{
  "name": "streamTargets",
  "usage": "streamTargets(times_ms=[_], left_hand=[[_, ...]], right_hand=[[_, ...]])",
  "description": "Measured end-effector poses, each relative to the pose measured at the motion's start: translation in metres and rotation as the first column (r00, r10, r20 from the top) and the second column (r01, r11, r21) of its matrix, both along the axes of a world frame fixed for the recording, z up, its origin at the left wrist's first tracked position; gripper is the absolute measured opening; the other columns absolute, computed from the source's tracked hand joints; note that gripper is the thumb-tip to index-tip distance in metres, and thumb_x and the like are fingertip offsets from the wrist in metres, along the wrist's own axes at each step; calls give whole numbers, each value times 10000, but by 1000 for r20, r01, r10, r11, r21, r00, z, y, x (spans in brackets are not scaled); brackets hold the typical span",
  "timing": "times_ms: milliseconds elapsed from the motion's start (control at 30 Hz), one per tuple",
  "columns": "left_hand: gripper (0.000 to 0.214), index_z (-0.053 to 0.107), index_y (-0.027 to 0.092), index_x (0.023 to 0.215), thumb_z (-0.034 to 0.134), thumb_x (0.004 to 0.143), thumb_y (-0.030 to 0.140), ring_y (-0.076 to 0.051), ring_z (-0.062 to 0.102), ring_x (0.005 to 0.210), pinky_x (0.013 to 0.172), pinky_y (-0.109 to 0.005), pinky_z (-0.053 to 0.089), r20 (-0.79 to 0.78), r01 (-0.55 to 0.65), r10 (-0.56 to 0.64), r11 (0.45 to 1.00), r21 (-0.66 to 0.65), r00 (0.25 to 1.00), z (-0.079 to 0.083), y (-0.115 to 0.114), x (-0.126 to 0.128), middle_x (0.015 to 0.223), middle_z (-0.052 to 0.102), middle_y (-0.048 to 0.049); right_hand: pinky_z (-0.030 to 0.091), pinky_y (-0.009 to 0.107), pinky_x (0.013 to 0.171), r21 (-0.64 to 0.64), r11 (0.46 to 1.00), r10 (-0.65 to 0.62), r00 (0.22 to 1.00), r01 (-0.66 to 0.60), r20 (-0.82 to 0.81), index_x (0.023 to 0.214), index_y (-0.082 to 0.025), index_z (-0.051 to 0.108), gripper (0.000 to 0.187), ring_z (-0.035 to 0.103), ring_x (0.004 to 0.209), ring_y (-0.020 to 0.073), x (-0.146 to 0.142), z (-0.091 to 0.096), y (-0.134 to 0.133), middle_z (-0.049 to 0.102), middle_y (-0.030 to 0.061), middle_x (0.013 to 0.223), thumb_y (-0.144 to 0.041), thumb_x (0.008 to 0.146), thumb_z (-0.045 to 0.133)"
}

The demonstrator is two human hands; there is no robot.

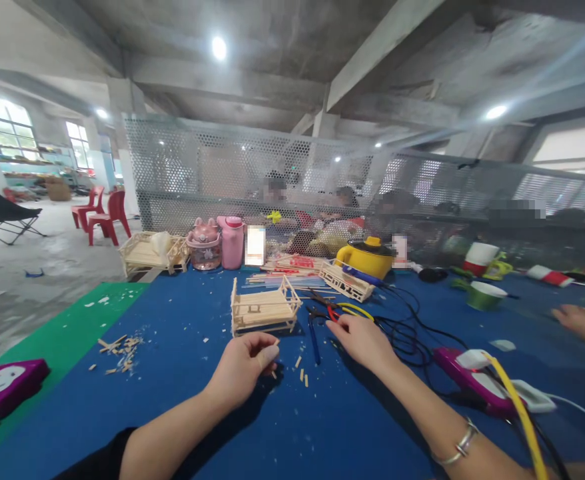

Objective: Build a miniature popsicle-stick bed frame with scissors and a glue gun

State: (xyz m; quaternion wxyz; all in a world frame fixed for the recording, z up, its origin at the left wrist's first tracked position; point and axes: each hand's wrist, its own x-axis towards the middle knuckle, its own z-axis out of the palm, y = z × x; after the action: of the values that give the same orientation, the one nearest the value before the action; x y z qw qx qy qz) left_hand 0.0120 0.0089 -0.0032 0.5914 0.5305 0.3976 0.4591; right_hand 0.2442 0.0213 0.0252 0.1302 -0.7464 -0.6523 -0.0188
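L hand [245,370], before stick bed [264,310], fingers pinched together. R hand [362,340], right of bed, rests loose on red cutters [330,311]. Pick-up step prob.; needs handles clamped.

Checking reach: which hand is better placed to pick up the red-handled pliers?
Right, probably. The right hand has its fingers at the pliers; the left hand is curled near the stick model.
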Motion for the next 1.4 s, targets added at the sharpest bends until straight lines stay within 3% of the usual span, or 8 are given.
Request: streamTargets(times_ms=[100,300,533,700,867,1067,1300,1400], left_hand=[[360,633,105,773,753,605,400,-71,541,492,507,-196,429,44,26,-23,997,-72,999,0,1,0,597,596,-3],[443,552,139,800,738,603,489,-79,582,556,529,-188,445,138,93,-72,985,-149,988,2,2,-1,680,634,-17],[397,540,145,744,724,627,477,-76,550,599,521,-177,412,63,108,-102,989,-104,993,2,1,-4,732,615,-20],[383,562,134,752,739,624,448,-59,510,536,546,-196,420,120,141,-128,984,-111,985,2,-1,-3,680,586,-5],[341,572,136,839,719,684,402,-77,562,590,589,-213,442,251,243,-200,958,-152,947,2,-2,-6,753,616,-35],[296,570,140,780,731,682,369,-77,548,635,639,-231,452,316,269,-214,953,-140,924,6,-3,-9,755,583,-17],[424,601,142,898,759,622,423,-77,518,566,621,-256,428,223,239,-218,968,-72,950,4,-6,-2,671,573,2],[430,594,134,841,755,602,453,-85,513,554,573,-244,397,132,238,-235,971,-10,963,8,-7,13,671,600,-19]], right_hand=[[265,253,495,-80,995,68,997,-66,26,634,-201,603,470,595,638,179,-17,-7,-3,663,56,687,-591,812,410],[284,252,517,-115,990,94,991,-83,94,669,-199,621,348,611,681,184,-31,-12,-4,675,63,741,-480,814,474],[312,251,521,-26,999,47,997,-46,66,658,-210,596,343,596,670,171,6,-4,10,667,35,718,-457,838,439],[395,287,720,53,998,-42,995,38,86,1063,-126,582,317,584,985,244,42,-6,41,623,169,1112,-314,840,457],[426,265,773,-59,998,27,999,-24,40,1119,-133,591,433,603,995,243,68,-12,67,643,131,1126,-312,726,621],[416,279,791,6,1000,-13,1000,12,22,1306,-86,435,512,583,1027,242,76,-9,59,597,173,1180,-239,817,456],[407,266,754,-85,994,73,997,-74,-7,1092,-165,618,368,605,947,230,78,-13,62,662,110,1065,-277,743,587],[413,308,740,-82,995,46,997,-51,-63,1044,-141,634,330,610,930,267,76,-15,71,668,146,1040,-265,745,569]])
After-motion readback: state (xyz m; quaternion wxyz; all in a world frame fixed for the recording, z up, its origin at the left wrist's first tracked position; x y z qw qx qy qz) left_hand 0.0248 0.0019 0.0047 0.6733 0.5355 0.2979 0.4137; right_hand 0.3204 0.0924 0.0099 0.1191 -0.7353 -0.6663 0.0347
